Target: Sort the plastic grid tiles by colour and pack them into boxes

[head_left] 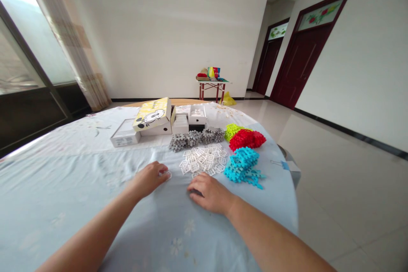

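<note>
The left hand (149, 179) pinches a small white piece (170, 175) just left of the white pile (204, 159). The right hand (210, 193) sits at the pile's near edge, fingers curled; whether it grips anything, I cannot tell. Gray pieces (208, 136) lie behind the pile, blue pieces (244, 163) right of it, red pieces (245, 139) behind it to the right.

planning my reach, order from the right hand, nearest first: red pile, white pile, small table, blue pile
From the right hand:
1. White pile, just beyond it.
2. Blue pile, to its right.
3. Red pile, behind the blue.
4. Small table, far off in the background.
</note>
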`<state>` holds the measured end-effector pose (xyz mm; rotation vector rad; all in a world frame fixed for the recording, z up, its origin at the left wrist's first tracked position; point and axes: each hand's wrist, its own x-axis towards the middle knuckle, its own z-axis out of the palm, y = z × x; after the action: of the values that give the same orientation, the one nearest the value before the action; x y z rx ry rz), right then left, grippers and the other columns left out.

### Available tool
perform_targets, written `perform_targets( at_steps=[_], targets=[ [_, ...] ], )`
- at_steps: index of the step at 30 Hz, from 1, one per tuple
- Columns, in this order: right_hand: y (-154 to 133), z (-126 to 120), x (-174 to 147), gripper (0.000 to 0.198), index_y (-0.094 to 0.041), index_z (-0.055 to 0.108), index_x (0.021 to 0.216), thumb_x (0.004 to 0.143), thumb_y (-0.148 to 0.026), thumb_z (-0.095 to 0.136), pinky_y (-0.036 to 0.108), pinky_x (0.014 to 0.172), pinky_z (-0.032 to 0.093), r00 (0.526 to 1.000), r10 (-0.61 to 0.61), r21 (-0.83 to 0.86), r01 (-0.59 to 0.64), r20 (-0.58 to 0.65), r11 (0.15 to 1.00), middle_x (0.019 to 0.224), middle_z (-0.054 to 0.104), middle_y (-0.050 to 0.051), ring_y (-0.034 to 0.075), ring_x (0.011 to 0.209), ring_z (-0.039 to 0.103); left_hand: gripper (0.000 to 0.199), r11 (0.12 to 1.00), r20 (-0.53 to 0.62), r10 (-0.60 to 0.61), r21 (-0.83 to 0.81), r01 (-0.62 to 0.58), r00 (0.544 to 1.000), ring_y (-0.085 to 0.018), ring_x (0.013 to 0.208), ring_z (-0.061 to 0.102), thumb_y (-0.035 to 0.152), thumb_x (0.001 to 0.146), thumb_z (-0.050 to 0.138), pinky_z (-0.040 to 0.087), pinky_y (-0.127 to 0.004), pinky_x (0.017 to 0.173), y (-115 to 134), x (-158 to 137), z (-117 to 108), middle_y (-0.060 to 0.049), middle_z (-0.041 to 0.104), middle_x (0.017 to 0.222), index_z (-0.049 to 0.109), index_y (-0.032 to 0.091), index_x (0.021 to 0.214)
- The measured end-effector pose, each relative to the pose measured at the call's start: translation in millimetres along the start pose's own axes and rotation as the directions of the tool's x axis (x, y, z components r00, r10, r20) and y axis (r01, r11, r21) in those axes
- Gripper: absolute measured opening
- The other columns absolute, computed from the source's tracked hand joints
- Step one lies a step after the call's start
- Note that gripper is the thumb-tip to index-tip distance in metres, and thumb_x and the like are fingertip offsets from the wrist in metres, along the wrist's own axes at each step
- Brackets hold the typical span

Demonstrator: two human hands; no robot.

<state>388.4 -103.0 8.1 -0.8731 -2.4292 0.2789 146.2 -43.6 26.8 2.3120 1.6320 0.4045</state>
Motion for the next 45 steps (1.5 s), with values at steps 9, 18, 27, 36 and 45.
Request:
perform_targets(
  at_steps=[9, 18, 27, 36, 45],
  targets=[
    [-1, -1, 0, 0.015, -0.017, 0.062, 0.092, 0.081, -0.022, 0.054, 0.03, 0.087, 0.04, 1.0, -0.002, -0.012, 0.002, 0.007, 1.0, 0.093, 0.063, 0.006, 0.016, 0.09, 0.054, 0.02, 0.997, 0.032, -0.062, 0.041, 0.06, 0.998, -0.017, 0.065, 0.053, 0.039, 0.067, 0.053, 0.034, -0.026, 0.056, 7, 2, -1, -0.001, 0.058, 0.069, 0.052, 0.019, 0.072],
    [0, -2, 1, 0.016, -0.016, 0.062, 0.093, 0.08, -0.021, 0.055, 0.03, 0.087, 0.04, 1.0, 0.009, -0.005, -0.009, 0.03, 1.0, 0.093, 0.063, 0.006, 0.017, 0.091, 0.053, 0.036, 0.975, 0.045, -0.096, -0.199, 0.103, 0.994, -0.012, 0.052, 0.048, 0.054, 0.069, 0.05, 0.03, -0.023, 0.049, 12, 1, -10, 0.003, 0.053, 0.055, 0.05, 0.019, 0.062],
    [0, 0, -1, 0.021, -0.014, 0.063, 0.098, 0.08, -0.022, 0.054, 0.028, 0.092, 0.038, 0.997, 0.073, 0.029, -0.074, 0.04, 0.997, 0.096, 0.063, 0.007, 0.017, 0.097, 0.051, 0.037, 0.777, 0.009, -0.121, -0.622, 0.1, 0.993, -0.01, 0.053, 0.053, 0.049, 0.067, 0.058, 0.04, -0.021, 0.049, 71, 46, -4, 0.0, 0.061, 0.064, 0.057, 0.015, 0.08],
    [-3, -1, 0, 0.019, -0.015, 0.064, 0.094, 0.079, -0.021, 0.055, 0.027, 0.089, 0.039, 0.997, 0.073, 0.031, -0.074, 0.027, 0.997, 0.093, 0.064, 0.006, 0.017, 0.093, 0.053, 0.041, 0.82, -0.212, -0.112, -0.572, -0.03, 0.971, -0.016, 0.067, 0.062, 0.045, 0.074, 0.052, 0.048, -0.029, 0.06, 52, 18, 14, -0.004, 0.064, 0.079, 0.055, 0.015, 0.102],
    [-3, 4, 2, 0.014, -0.016, 0.064, 0.09, 0.081, -0.02, 0.053, 0.025, 0.087, 0.038, 0.998, 0.016, 0.076, -0.011, -0.067, 0.997, 0.086, 0.066, 0.004, 0.014, 0.085, 0.055, 0.026, 0.992, -0.288, 0.055, -0.093, -0.085, 0.956, -0.016, 0.08, 0.06, 0.037, 0.086, 0.04, 0.045, -0.026, 0.073, 10, -45, 22, -0.002, 0.064, 0.089, 0.059, 0.021, 0.093]
  ],
)
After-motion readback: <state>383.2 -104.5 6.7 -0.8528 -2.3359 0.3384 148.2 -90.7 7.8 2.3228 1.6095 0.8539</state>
